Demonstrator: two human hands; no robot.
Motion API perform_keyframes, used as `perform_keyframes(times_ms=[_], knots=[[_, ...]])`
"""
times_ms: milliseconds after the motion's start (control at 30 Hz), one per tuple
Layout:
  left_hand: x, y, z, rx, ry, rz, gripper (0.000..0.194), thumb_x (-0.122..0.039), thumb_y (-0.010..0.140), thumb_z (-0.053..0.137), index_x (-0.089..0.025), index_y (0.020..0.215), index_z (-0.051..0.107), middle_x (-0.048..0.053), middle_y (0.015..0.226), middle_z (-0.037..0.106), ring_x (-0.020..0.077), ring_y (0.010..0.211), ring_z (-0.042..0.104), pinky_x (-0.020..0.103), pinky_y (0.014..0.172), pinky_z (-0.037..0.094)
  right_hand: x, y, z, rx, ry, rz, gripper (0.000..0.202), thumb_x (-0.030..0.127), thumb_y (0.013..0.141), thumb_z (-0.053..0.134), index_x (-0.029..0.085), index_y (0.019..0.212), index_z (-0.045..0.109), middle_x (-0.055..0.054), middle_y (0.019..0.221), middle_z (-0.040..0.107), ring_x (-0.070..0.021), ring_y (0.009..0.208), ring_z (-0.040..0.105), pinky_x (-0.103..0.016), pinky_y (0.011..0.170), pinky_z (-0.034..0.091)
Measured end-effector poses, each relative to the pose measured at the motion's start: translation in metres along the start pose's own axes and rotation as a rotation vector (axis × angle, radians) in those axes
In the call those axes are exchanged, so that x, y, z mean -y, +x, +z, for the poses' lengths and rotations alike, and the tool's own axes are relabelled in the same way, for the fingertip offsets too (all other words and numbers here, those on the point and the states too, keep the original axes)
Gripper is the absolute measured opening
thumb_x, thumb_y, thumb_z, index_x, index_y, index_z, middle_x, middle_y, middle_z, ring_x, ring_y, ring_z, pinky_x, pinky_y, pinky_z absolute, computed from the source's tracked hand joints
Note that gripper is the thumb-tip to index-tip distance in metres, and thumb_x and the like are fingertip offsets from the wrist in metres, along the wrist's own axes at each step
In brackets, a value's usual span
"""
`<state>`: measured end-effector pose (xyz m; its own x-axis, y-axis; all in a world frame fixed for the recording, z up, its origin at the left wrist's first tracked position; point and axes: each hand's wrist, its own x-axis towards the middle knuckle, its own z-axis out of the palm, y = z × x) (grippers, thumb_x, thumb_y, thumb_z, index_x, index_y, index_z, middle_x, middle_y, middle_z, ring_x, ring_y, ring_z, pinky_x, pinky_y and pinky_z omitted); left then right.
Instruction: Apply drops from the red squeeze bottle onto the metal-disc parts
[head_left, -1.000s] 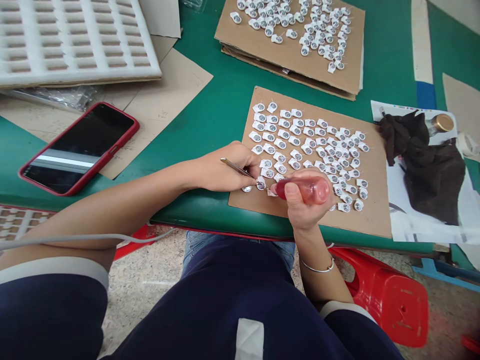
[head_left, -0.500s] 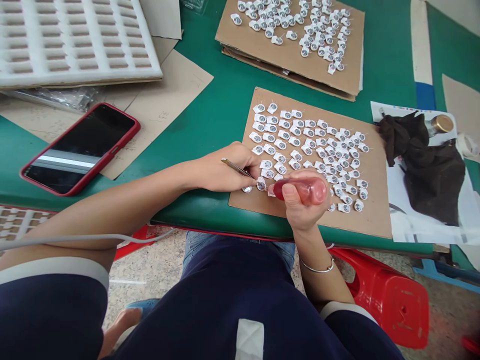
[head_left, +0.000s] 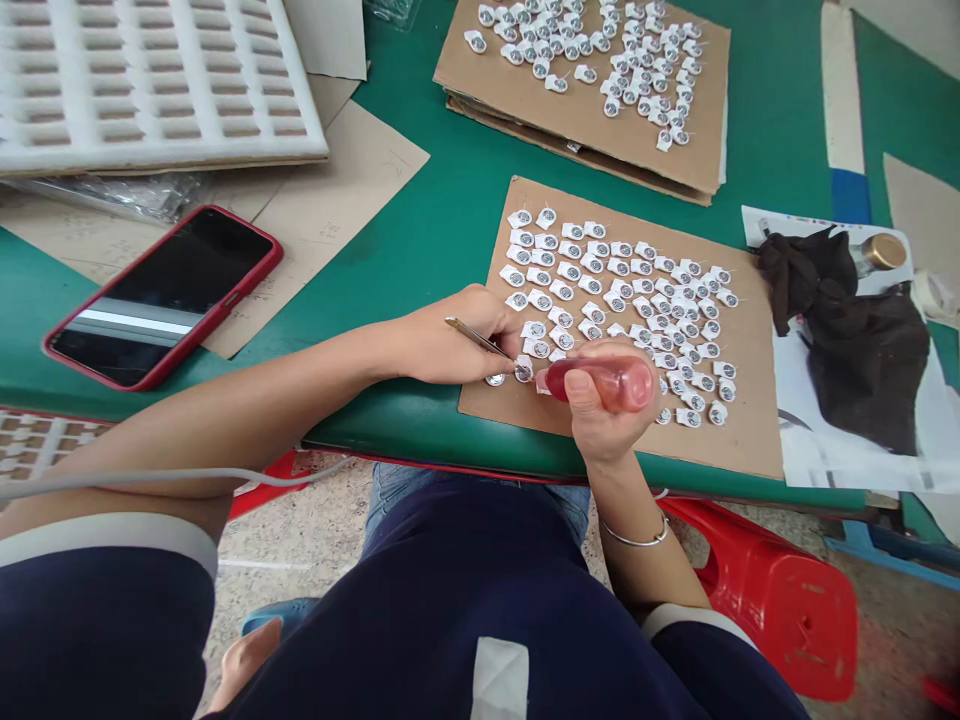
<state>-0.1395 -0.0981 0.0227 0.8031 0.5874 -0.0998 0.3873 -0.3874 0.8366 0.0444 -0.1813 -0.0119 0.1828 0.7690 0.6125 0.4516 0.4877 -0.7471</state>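
Note:
My left hand rests at the near left edge of a cardboard sheet, closed around slim metal tweezers whose tips point down to the right. Just at the tips sits a small white piece with a silvery round face. My right hand is wrapped around a squeeze bottle of red liquid, tipped on its side with its nozzle pointing left, close to that same piece. Many similar white pieces lie in rows on the sheet; some are hidden behind the bottle and hand.
Behind lies a cardboard stack bearing more such pieces. A red-cased phone and a white foam tray are at left. Dark cloth and a gold-capped jar lie at right. A red stool stands below the table.
Both hands, the tweezers and the bottle keep nearly the same place. The whole view shifts very slightly, and my foot below the table has moved a little.

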Motion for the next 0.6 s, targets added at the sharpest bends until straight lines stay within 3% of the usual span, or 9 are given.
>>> perform_keyframes(times_ms=[600], knots=[[-0.0012, 0.0004, 0.0003, -0.018, 0.003, 0.012, 0.005, -0.014, 0.068, 0.06, -0.015, 0.066, 0.064, -0.004, 0.062, 0.064, 0.0075, 0.056, 0.057, 0.015, 0.048, 0.036, 0.0032, 0.002, 0.0031, 0.011, 0.003, -0.007, 0.019, 0.026, 0.07, 0.07, 0.021, 0.085, 0.06, -0.001, 0.073, 0.061, -0.0157, 0.07, 0.06, -0.034, 0.064, 0.049]])
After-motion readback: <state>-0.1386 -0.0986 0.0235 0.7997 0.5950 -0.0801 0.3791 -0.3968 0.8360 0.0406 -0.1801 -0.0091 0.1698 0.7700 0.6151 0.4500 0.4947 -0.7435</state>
